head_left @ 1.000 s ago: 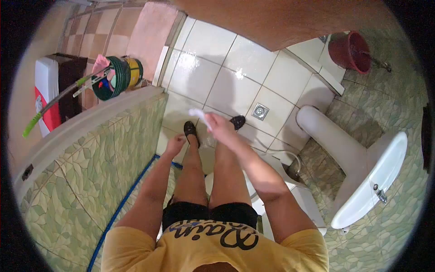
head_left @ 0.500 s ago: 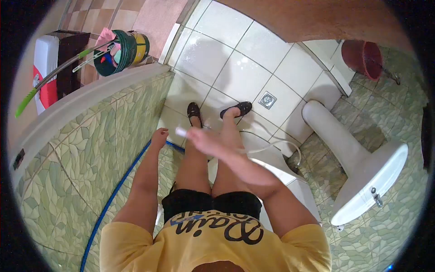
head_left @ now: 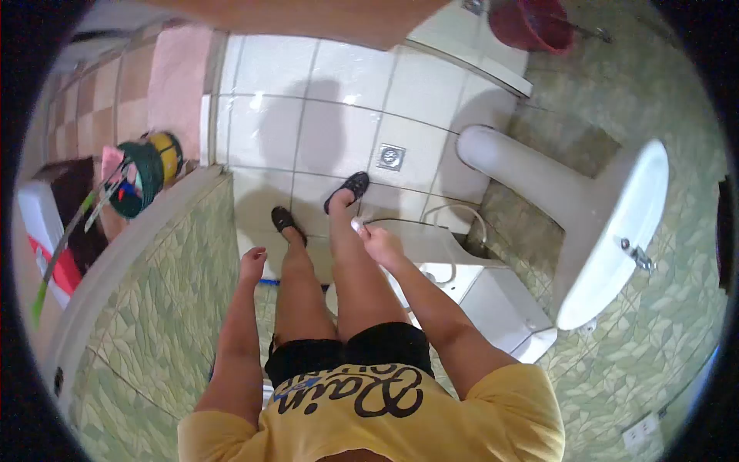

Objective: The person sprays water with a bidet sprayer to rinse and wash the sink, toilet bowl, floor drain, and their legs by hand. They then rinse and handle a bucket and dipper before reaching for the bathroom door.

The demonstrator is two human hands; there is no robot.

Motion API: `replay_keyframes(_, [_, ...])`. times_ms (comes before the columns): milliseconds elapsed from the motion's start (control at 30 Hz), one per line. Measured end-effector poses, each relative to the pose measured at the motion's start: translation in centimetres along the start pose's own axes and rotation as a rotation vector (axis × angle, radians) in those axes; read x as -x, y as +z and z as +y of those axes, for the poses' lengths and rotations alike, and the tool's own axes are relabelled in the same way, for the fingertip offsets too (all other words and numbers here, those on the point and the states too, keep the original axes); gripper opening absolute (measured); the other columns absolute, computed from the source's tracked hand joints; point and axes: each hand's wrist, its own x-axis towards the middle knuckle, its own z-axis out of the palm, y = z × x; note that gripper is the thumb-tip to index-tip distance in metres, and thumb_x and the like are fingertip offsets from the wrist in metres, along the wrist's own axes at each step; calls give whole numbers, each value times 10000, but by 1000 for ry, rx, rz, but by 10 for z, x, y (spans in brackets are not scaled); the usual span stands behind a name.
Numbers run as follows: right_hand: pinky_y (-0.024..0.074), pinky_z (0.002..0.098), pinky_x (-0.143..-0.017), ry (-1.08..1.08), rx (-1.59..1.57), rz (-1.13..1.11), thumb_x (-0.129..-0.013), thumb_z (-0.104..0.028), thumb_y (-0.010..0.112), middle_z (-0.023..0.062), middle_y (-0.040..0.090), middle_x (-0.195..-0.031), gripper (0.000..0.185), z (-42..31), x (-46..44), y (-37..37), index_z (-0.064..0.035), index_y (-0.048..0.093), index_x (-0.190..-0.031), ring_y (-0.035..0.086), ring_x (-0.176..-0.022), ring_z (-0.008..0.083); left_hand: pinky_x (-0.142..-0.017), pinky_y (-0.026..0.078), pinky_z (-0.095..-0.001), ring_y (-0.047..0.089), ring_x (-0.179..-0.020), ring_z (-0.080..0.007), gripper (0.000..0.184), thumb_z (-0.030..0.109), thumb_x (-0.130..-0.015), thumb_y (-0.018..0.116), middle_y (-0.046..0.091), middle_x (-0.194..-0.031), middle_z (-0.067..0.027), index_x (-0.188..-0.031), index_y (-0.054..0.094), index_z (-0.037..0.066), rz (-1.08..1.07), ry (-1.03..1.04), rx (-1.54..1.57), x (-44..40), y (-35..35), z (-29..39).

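My right hand (head_left: 382, 248) is closed around a small white object (head_left: 356, 225), its end poking out past the fingers; what kind it is cannot be made out. The hand hangs above my right leg, beside the white toilet (head_left: 493, 296). On the other side, my left hand (head_left: 252, 266) is held low near the green tiled wall (head_left: 154, 300), its fingers curled together. A tiny pale bit shows at those fingertips, too small to name.
A white pedestal sink (head_left: 616, 231) stands at right, with a red bucket (head_left: 531, 25) beyond it. A floor drain (head_left: 391, 156) lies ahead of my feet. A pale hose (head_left: 462, 212) curves by the toilet. Past the low wall are a green bucket (head_left: 150, 173) and a pink mat (head_left: 178, 77).
My view has turned, shifting the sink up and the buckets' positions in the picture. My right hand has moved away from my left, rightward toward the toilet, still with the white object.
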Motion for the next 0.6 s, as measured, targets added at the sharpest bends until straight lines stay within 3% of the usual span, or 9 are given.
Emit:
replay_keyframes(133, [453,432,-624,78,-114,125,-872,-377,446,170,608,-747,362,50,24,-6,-65,607,-958,580,-707,369,-684,472,-299,602,-741,-186,221,131,-774,599,635,-812,-132,-960,623,14,15,178,20,-21,4,74])
replay_keyframes(233, [455,427,-623,228,-420,83,-877,-401,437,165,607,-721,385,70,38,-11,-70,608,-975,578,-687,370,-632,470,-272,589,-662,-150,174,88,-765,617,632,-729,-101,-918,632,6,59,364,-85,-31,2,137])
replay_keyframes(300, [457,424,-622,310,-404,326,-875,-431,440,150,622,-753,408,85,47,-19,-85,607,-1010,584,-721,367,-606,469,-263,583,-622,-138,160,86,-757,634,626,-687,-83,-894,633,4,48,504,-208,-36,-4,182])
replay_keyframes(333, [457,424,-622,319,-420,345,-875,-431,440,150,622,-753,408,91,53,-24,-85,607,-1010,584,-721,367,-606,466,-249,582,-623,-125,137,74,-748,641,626,-692,-86,-863,628,1,19,516,-215,-38,-6,198])
replay_keyframes(400, [465,456,-696,379,-305,461,-850,-433,462,160,624,-877,339,99,71,-28,-184,622,-1017,592,-822,365,-610,466,-245,583,-628,-126,124,67,-743,644,625,-694,-85,-843,622,-2,-68,545,-161,-44,-9,224])
replay_keyframes(433, [465,456,-696,392,-320,464,-850,-433,462,160,624,-877,339,98,79,-28,-184,622,-1017,592,-822,365,-613,466,-241,585,-633,-126,112,59,-737,647,625,-696,-83,-823,616,-5,-137,554,-88,-49,-9,234])
replay_keyframes(500, [472,446,-688,361,-229,236,-845,-414,486,151,626,-892,343,95,92,-26,-185,598,-1075,600,-811,356,-618,466,-246,585,-636,-130,114,77,-738,648,624,-698,-82,-813,613,-2,-143,553,-94,-66,-7,244])
replay_keyframes(600, [474,450,-650,198,-264,340,-849,-371,498,170,622,-862,323,64,102,-19,-164,581,-1082,602,-761,364,-628,467,-260,585,-642,-137,140,126,-742,652,622,-702,-78,-805,612,8,-123,506,-227,-80,-4,258])
